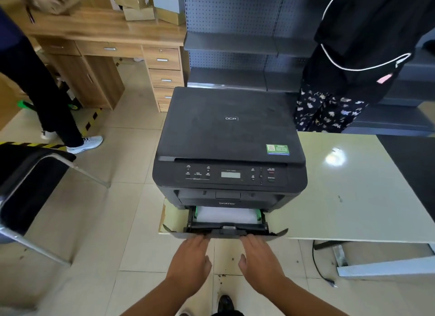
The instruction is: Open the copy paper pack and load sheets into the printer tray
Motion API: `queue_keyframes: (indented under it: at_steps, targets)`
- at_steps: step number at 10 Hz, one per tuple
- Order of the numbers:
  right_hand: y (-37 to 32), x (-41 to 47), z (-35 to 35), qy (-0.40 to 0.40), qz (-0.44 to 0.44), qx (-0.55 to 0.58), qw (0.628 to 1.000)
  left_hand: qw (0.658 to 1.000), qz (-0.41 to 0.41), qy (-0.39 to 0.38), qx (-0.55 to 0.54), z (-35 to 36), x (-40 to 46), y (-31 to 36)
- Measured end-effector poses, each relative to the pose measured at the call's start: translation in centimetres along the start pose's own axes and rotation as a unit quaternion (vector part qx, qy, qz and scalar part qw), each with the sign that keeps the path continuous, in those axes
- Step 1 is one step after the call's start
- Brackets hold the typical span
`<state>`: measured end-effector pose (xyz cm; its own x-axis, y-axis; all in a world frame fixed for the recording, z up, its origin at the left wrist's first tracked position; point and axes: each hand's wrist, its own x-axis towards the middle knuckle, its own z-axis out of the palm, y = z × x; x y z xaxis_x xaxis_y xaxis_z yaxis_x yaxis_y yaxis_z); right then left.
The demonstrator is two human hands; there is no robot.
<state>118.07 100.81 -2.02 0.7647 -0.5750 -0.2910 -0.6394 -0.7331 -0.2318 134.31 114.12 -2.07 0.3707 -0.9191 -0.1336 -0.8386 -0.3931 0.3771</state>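
Flat, open left hand (190, 259) and right hand (260, 259), fingers together and gripping nothing, meet the front of the paper-loaded tray (227, 232) protruding from the printer (229, 136); even, square pressure should seat it without skewing.

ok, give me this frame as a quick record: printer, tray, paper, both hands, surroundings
printer: black, lid closed, on pale table at its left corner
tray: partly pulled out at the front
paper: white sheets lie in the tray
left hand: open, palm down, fingers at the tray's front edge
right hand: open, palm down, fingers at the tray's front edge
holding: nothing in either hand
paper pack: not in view
surroundings: wooden desk at back left, black chair at left, two people standing behind
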Motion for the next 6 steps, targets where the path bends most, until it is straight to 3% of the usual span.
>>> queue_keyframes:
  at_steps: [4, 6]
  targets:
    - [0.5, 5.5, -2.6, -0.023, 0.017, -0.008, 1.0, 0.998, -0.049, -0.021, 0.043, -2.1, 3.0, -1.3]
    - [1.2, 6.8, -3.7, -0.059, 0.01, -0.017, 0.998, 0.998, -0.016, -0.034, 0.051, 0.7, 3.3, -4.2]
